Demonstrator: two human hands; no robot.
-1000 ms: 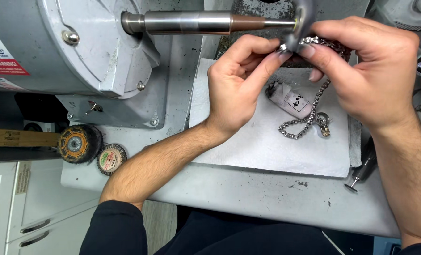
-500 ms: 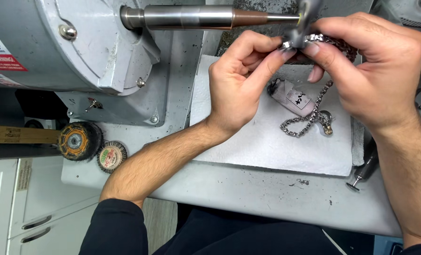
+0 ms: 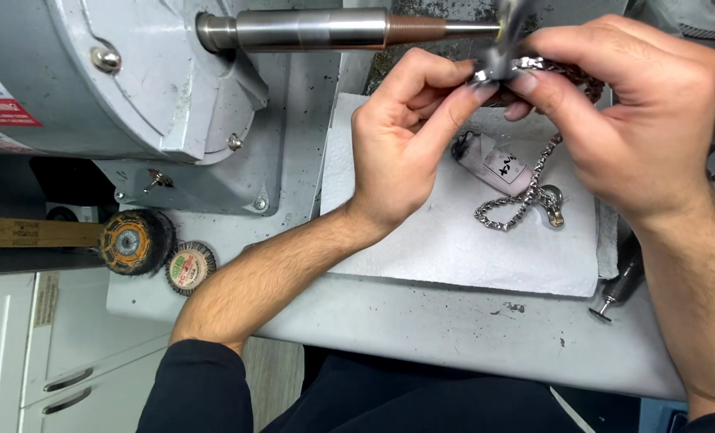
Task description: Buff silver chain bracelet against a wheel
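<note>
A silver chain (image 3: 526, 188) hangs from between both hands down onto a white paper towel (image 3: 454, 240). My left hand (image 3: 405, 144) pinches one stretch of it with thumb and fingers. My right hand (image 3: 630, 112) grips the neighbouring stretch from the right. Both press the chain against a small blurred wheel (image 3: 511, 28) at the tip of a steel spindle (image 3: 349, 30). The chain's loose end, with a clasp, lies curled on the towel beside a small pink-and-white tagged piece (image 3: 498, 164).
A large grey motor housing (image 3: 93, 88) fills the upper left, on a grey bench (image 3: 454, 329). Two round brush wheels (image 3: 137, 240) sit at the bench's left edge by a wooden strip. A small mandrel tool (image 3: 618, 290) lies at the right. White cabinet drawers stand below left.
Both hands have stayed at the spindle tip with the chain, shifting only slightly. The hanging chain end lies in nearly the same spot on the towel.
</note>
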